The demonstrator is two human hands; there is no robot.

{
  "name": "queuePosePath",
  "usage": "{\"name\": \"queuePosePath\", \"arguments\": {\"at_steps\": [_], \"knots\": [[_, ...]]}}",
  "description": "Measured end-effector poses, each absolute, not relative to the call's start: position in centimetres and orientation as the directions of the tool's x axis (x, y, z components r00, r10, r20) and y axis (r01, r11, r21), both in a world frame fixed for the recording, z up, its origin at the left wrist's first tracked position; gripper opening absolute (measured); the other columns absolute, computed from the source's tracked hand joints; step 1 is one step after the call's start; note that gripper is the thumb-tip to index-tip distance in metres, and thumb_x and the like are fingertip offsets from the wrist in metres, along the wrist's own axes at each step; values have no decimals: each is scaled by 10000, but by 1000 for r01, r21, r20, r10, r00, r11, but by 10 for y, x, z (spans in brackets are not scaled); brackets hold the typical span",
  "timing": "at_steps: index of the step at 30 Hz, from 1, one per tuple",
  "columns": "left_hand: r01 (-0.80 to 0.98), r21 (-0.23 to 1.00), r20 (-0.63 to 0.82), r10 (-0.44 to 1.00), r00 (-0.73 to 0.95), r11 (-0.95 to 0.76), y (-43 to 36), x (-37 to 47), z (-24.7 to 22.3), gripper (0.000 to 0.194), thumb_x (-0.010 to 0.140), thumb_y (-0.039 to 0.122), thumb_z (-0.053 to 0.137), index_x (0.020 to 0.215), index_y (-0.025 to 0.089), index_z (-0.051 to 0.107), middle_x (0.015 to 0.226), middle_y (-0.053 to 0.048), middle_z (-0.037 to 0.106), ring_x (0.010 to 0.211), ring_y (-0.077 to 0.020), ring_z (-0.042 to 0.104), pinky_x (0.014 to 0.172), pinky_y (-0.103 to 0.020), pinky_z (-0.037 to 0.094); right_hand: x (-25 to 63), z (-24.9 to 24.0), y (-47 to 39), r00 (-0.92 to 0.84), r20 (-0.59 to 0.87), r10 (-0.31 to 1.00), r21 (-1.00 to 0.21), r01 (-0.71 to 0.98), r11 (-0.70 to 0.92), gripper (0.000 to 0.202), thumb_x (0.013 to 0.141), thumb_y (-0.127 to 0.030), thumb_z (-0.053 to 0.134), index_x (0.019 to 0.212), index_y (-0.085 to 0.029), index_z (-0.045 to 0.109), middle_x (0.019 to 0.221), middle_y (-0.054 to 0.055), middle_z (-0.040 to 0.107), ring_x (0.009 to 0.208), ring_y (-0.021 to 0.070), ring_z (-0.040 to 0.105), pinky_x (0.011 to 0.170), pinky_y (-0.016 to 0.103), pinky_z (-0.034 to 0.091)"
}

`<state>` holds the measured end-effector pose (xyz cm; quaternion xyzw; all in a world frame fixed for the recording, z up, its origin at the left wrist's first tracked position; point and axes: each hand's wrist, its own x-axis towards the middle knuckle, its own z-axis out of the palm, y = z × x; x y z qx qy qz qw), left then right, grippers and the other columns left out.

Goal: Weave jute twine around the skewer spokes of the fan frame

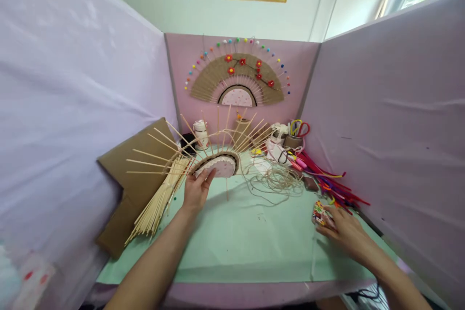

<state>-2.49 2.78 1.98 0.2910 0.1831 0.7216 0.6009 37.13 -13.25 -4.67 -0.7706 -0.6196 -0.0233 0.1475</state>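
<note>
My left hand (198,189) is closed on the lower edge of a half-finished fan (218,167). The fan has a pink half-round base with a cardboard and dark braided border, and thin wooden sticks radiate from it. Twine runs across the sticks in an arc, and its loose end trails right to a tangled heap of twine (279,179). Low over the right side of the table, my right hand (339,225) is closed around a small, brightly patterned object (322,215). Fingers partly cover that object, so its kind is unclear.
A bundle of wooden sticks (160,203) lies at left against brown cardboard (138,155). At right are fuzzy pipe cleaners (334,186) and scissors (301,128) in a holder. A white bottle (201,134) stands behind. A decorated fan (236,72) hangs on the back panel.
</note>
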Motion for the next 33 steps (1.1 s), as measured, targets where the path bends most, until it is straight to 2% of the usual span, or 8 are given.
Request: {"name": "queuePosePath", "arguments": {"at_steps": [5, 12, 17, 20, 22, 28, 30, 33], "knots": [[-805, 586, 126, 992, -29, -98, 34, -26, 12, 336, 620, 91, 849, 894, 224, 708, 893, 24, 764, 822, -117, 710, 893, -308, 595, 359, -52, -122, 327, 153, 933, -95, 944, -315, 480, 822, -412, 547, 1195, -120, 616, 1089, 196, 673, 1000, 343, 660, 818, 405, 505], [-695, 707, 152, 988, -28, -128, 42, -28, 2, 130, 829, 96, 676, 864, 221, 664, 824, 70, 751, 829, -102, 715, 900, -283, 592, 372, -48, -127, 431, 179, 884, -27, 901, -434, 595, 874, -537, 493, 1258, -95, 599, 1161, 244, 653, 1046, 393, 658, 835, 453, 503], [-618, 780, 109, 994, -19, -97, 49, -29, -2, 234, 945, 54, 496, 824, 203, 630, 772, 70, 739, 805, -85, 719, 906, -272, 589, 389, -50, -139, 380, 177, 908, -43, 925, -379, 504, 829, -503, 579, 1108, -90, 656, 1025, 251, 703, 925, 402, 687, 797, 471, 502], [-653, 757, 46, 999, -3, -36, 49, -26, 1, 243, 930, 14, 508, 795, 181, 622, 734, 73, 729, 753, -43, 706, 908, -222, 590, 386, -49, -143, 334, 130, 934, -120, 940, -319, 328, 803, -375, 616, 1006, -119, 646, 950, 207, 714, 886, 359, 693, 765, 425, 503], [-766, 642, -81, 997, -11, 43, 49, -24, 5, 186, 889, 0, 577, 805, 150, 646, 762, 30, 742, 740, -61, 712, 871, -236, 611, 385, -51, -143, 353, 149, 924, -194, 926, -323, 271, 773, -351, 646, 956, -152, 628, 888, 171, 711, 820, 343, 693, 706, 413, 503], [-844, 517, -180, 982, 58, 144, 43, -21, 17, 291, 952, 17, 457, 777, 125, 662, 753, -23, 750, 742, -113, 729, 788, -275, 637, 391, -56, -145, 350, 228, 908, -319, 908, -270, 326, 733, -304, 667, 1039, -209, 608, 899, 131, 716, 821, 319, 695, 686, 408, 526], [-845, 509, -187, 979, 77, 164, 40, -20, 19, 319, 969, 31, 425, 775, 120, 662, 741, -31, 749, 744, -126, 731, 773, -284, 638, 393, -50, -147, 334, 234, 913, -422, 881, -215, 372, 728, -328, 641, 1074, -198, 607, 941, 130, 716, 826, 303, 691, 696, 405, 538], [-849, 497, -204, 975, 86, 179, 37, -19, 19, 321, 969, 29, 422, 776, 116, 663, 773, -46, 756, 752, -119, 727, 834, -302, 625, 389, -31, -151, 332, 214, 919, -684, 723, -102, 436, 760, -448, 628, 1117, -198, 597, 955, 107, 702, 732, 247, 661, 635, 377, 545]]}}
